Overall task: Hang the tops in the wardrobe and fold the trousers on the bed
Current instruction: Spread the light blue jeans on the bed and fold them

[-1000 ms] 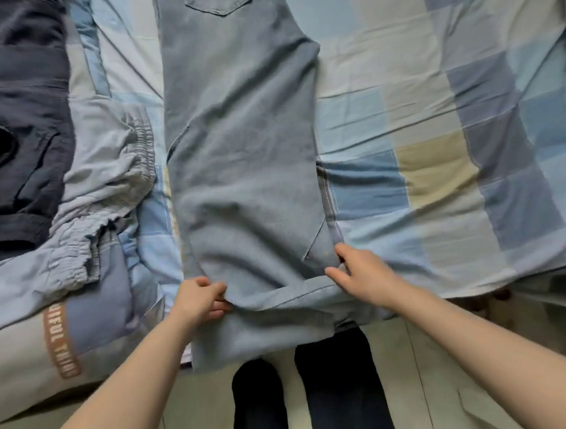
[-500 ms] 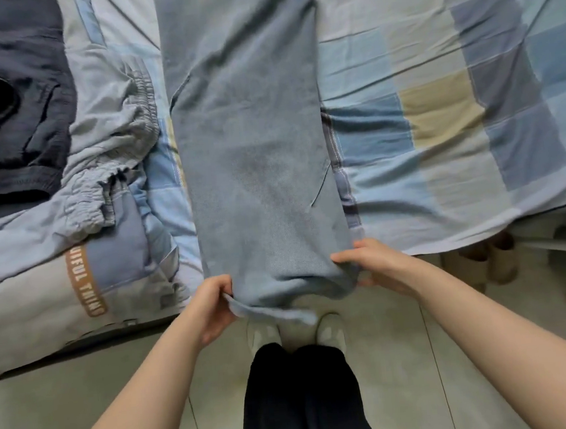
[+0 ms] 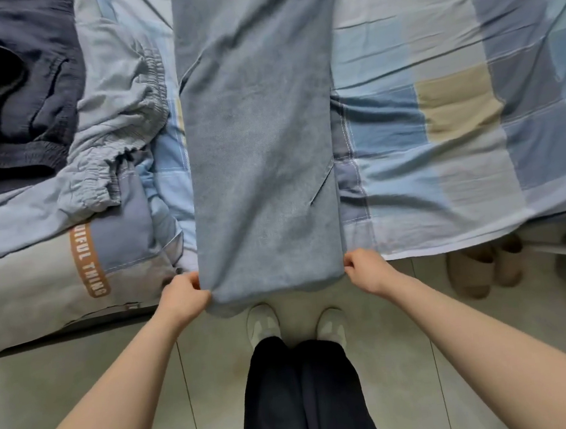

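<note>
Now jeans (image 3: 258, 148) dragged nearer bed (image 3: 442, 173) edge, left hand (image 3: 184, 296) and right hand (image 3: 365, 270) fingers clamped on fold corners

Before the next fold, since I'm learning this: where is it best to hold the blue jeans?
Probably the two near corners of the jeans, from the bed's edge, one hand per side, as the left hand and right hand grip now; that end overhangs the bed.

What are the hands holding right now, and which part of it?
Both hold the jeans: left hand and right hand pinch the two near corners at the bed's edge.
</note>
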Demonstrator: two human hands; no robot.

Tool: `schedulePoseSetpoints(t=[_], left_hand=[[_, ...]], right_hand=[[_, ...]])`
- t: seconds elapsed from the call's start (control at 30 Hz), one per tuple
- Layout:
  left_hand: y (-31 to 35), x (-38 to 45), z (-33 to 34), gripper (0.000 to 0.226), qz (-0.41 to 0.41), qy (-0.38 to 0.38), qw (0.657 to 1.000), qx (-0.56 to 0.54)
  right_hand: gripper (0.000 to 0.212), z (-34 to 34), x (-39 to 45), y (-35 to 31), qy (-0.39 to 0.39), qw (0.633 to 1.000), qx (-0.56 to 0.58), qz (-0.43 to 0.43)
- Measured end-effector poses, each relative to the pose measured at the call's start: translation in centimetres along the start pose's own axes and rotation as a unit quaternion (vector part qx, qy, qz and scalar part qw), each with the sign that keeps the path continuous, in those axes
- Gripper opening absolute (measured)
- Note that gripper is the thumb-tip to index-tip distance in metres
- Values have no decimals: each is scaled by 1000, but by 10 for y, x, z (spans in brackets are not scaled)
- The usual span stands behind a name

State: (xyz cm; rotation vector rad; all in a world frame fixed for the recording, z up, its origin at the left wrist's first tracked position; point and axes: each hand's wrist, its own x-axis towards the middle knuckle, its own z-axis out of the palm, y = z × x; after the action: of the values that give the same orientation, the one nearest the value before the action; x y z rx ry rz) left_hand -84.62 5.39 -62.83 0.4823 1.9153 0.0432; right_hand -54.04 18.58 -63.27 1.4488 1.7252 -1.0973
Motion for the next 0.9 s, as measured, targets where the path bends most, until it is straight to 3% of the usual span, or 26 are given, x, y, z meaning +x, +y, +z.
schedulePoseSetpoints(t=[0.07,0.17,0.2,0.33,0.53,0.67,0.73,0.83,0.9], left_hand=[[4,-8,3,27,17,5,1000,-7],[1,-15,10,17,47,30,996,-75],[-2,-16,13,14,61,32,994,-82],[-9,-17,18,10,76,15,987,-143],[-10,-9,22,19,35,-30,982,-186],[-13,-7,25,28,-20,-36,959,-281],[-15,-13,26,35,-11,-46,953,-298],[-19,-28,32,67,4,-50,941,-333],[-25,-37,37,67,-1,-73,941,-330]], right_hand=[[18,-5,5,-1,43,994,98,36],[10,-8,12,-11,100,942,315,58],[5,-7,15,-13,103,939,326,46],[23,-4,16,-7,87,928,360,45],[22,-1,14,11,122,908,397,48],[20,-5,7,-1,23,879,476,6],[32,-3,2,-2,17,867,497,7],[45,6,-11,7,40,833,549,49],[41,18,-22,17,-19,831,554,50]])
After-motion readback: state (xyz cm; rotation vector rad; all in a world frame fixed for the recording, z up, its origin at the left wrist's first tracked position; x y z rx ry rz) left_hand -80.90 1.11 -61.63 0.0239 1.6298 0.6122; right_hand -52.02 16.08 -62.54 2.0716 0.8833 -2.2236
